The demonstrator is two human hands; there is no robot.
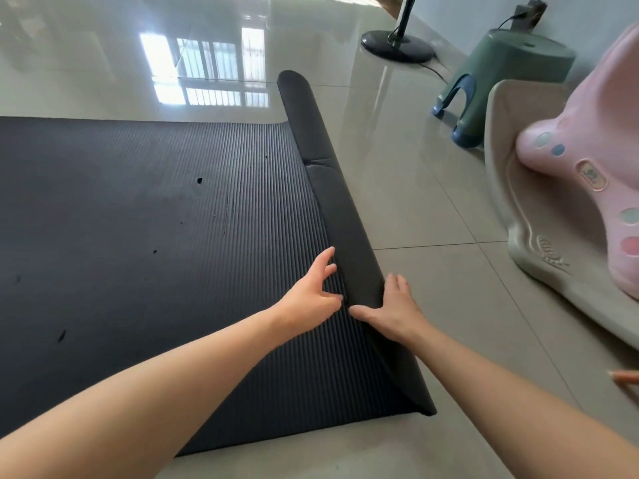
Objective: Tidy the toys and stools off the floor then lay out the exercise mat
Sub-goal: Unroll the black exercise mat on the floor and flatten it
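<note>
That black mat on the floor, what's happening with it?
A person is laying out a black exercise mat on the tiled floor. Most of it lies flat; a last rolled part remains along its right edge. The left hand rests on the ribbed flat part, the right hand against the roll. A green stool and a pink toy stand off to the right.

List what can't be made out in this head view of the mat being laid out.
- Exercise mat: its left end is cut off by the frame edge.
- How much remains in the mat's rolled end: the inside is hidden by its outer layer.
- Right hand: its palm is hidden against the roll.
- Pink toy: cut off at the right edge.
- Orange object: mostly out of frame, unidentifiable.
</note>
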